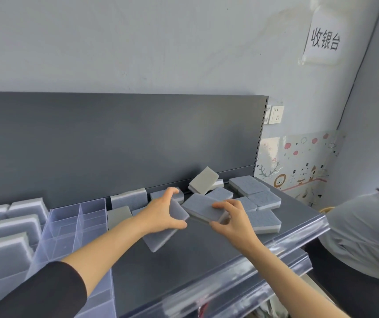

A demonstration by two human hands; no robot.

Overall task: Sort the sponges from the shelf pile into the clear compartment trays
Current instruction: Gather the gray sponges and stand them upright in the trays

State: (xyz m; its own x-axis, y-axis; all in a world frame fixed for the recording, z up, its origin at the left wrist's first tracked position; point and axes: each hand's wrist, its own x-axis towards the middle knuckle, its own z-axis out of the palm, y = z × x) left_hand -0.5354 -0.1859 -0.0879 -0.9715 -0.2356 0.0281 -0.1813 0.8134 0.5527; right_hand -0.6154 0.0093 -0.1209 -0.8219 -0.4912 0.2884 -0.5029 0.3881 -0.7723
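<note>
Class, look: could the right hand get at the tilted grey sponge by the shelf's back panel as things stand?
Likely within reach: nothing stands between the right hand and the tilted grey sponge behind it. But that hand grips a blue-faced sponge, so taking another looks awkward.

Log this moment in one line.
step: pick | left hand: grips sponge | right hand: grips second sponge | clear tray: empty compartments showing | shelf pile: sponges remain

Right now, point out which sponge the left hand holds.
The smooth pale sponge nearest the trays, gripped by the left hand; the right hand pinches a rough blue sponge.
</note>
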